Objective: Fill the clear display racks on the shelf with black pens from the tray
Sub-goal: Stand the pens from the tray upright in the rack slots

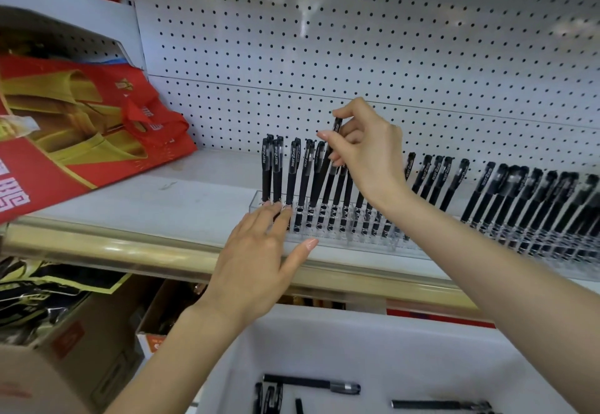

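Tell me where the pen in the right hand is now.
Head view, centre: the pen is pinched in the right hand, tilted above the left clear rack, among its standing pens.

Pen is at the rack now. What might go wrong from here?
The pen pinched by the right hand is tilted and close to the standing pens; it may knock them or miss its hole. The left hand only touches the clear rack with straight fingers, so a hard push might slide it.
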Demonstrator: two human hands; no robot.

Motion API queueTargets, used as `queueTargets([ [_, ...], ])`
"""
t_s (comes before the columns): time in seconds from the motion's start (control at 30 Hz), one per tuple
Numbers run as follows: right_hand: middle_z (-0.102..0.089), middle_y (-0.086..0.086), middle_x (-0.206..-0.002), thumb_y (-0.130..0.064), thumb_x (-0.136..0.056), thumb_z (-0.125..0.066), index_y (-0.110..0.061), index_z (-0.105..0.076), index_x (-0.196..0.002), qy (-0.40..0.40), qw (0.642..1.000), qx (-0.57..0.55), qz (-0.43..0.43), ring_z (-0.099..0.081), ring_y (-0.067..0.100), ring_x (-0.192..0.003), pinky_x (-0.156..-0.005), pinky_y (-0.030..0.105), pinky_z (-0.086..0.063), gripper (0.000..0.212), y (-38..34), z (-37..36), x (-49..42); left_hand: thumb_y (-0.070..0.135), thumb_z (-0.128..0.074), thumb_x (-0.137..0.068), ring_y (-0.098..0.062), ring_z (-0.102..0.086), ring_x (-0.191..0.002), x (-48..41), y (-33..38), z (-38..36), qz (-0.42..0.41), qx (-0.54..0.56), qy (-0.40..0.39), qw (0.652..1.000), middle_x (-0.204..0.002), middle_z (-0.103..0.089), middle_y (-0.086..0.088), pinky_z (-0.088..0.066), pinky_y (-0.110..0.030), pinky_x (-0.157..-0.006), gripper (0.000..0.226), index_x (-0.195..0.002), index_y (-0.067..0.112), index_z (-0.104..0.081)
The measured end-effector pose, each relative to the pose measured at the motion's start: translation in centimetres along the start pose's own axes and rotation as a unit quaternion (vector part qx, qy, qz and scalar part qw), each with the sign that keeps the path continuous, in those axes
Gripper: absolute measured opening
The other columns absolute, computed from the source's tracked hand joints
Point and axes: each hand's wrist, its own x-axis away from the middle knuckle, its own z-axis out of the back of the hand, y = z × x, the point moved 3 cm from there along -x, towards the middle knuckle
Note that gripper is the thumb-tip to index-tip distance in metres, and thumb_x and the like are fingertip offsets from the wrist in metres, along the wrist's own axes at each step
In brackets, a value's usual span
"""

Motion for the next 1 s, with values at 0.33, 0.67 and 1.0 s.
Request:
queueTargets([
  [0.33,-0.063,0.0,-0.079,-0.022,-0.086,-0.071,-0.009,-0.062,-0.122,-0.114,0.976,0.148,0.109,-0.063,0.015,-0.067,-0.076,0.038,-0.056,0.04,1.3,-0.9,1.9,0.075,0.003,-0.075,-0.008,-0.014,-0.142,-0.3,-0.5,-0.2,0.005,0.015,-0.023,1.0,-0.154,-0.027,0.006,-0.01,-0.023,-0.115,0.097,-0.149,0.021,-0.029],
  [0.67,-0.066,0.0,-0.084,-0.022,-0.087,-0.069,-0.015,-0.055,-0.132,-0.126,0.978,0.153,0.056,-0.064,0.016,-0.073,-0.083,0.039,-0.054,0.048,1.4,-1.3,1.8,0.074,0.0,-0.077,-0.01,-0.014,-0.143,-0.3,-0.5,-0.3,0.001,-0.006,-0.039,0.999,-0.153,-0.027,0.004,-0.011,-0.024,-0.115,0.095,-0.15,0.019,-0.027],
  [1.0,-0.067,-0.006,-0.077,-0.028,-0.09,-0.065,-0.019,-0.061,-0.125,-0.121,0.985,0.124,0.021,-0.064,0.004,-0.055,-0.07,0.024,-0.057,0.036,-0.5,1.8,7.3,0.07,-0.013,-0.089,-0.008,-0.007,-0.146,3.2,0.3,1.7,-0.038,0.03,-0.054,0.997,-0.161,-0.011,0.003,0.004,-0.028,-0.119,0.083,-0.153,0.018,-0.018],
])
